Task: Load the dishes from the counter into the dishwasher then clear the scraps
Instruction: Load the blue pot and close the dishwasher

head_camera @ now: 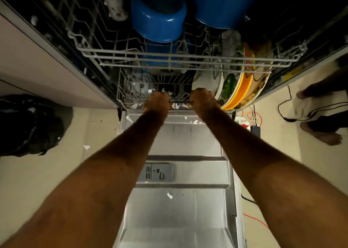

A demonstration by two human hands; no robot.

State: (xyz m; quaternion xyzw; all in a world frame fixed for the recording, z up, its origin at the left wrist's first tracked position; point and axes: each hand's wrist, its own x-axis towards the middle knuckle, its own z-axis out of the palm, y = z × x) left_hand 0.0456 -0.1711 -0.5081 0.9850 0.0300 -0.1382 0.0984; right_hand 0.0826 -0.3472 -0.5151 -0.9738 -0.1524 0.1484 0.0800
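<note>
The dishwasher's lower rack (130, 86) sits at the mouth of the machine, at the inner edge of the open door (178, 219). The person's left hand (157, 101) and right hand (204, 100) both have their fingers curled tight around its front rail (180, 102). Patterned plates (243, 89) stand on edge in the rack's right side, just beside the right hand. White paper scraps (137, 105) lie in the rack near its front left corner, and another scrap (169, 195) lies on the door below the detergent dispenser (157, 172). Above, the upper rack (169, 59) holds two blue pots (159, 19) upside down. On the tiled floor (94, 127) a black rubbish bag (28, 125) slumps to the left by a pale cabinet panel (37, 63). To the right lie black cables (290, 112), a red wire (256, 219) and another person's bare feet (327, 136).
</note>
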